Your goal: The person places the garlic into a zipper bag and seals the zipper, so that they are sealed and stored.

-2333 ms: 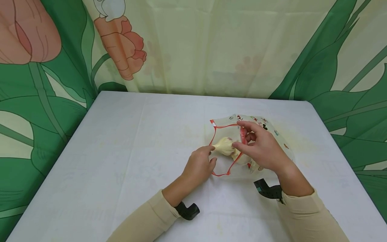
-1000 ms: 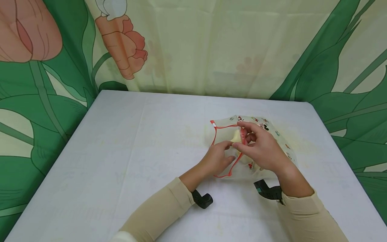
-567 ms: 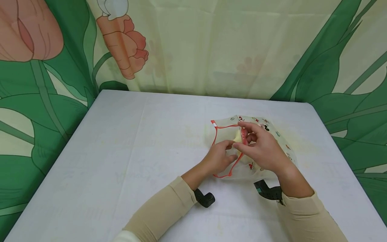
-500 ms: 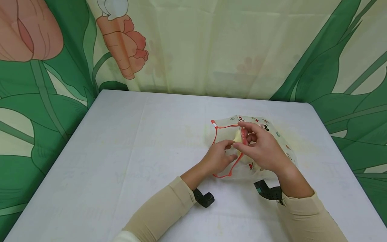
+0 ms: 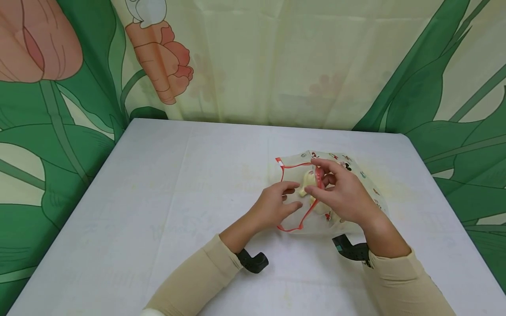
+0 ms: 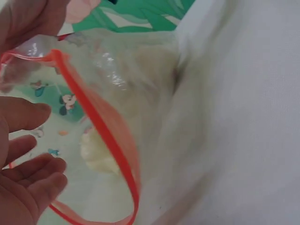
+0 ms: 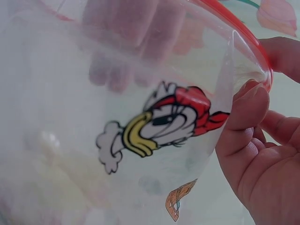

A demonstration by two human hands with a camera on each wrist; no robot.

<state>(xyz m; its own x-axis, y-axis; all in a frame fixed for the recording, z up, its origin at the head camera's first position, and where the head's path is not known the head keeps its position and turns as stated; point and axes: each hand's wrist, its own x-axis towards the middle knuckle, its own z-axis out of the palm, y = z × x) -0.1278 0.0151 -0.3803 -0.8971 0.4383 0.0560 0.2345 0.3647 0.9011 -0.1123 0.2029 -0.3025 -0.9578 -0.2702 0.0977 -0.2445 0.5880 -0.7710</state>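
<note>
A clear zip bag [image 5: 365, 186] with a red zip edge and cartoon prints lies on the right half of the table, its mouth held apart and facing left. My right hand [image 5: 341, 193] pinches the upper red edge; in the right wrist view its thumb [image 7: 251, 105] presses on the film. Inside, just past the opening, sits a pale garlic bulb [image 5: 307, 181], partly behind the right fingers. More pale shapes show blurred through the plastic. At the mouth is my left hand [image 5: 272, 205], thumb and fingers spread apart with nothing between them; the garlic bulb [image 6: 97, 152] is beyond its fingertips.
A white cloth covers the table [image 5: 189, 197]. Behind it hangs a curtain [image 5: 269, 61] printed with leaves, tulips and a carrot. Each wrist wears a black camera mount, the left one [image 5: 253, 262] close above the cloth.
My left hand carried the garlic bulb rightward into the bag, let go of it, and has drawn back slightly left with its fingers spread. The right hand keeps its pinch on the bag's edge.
</note>
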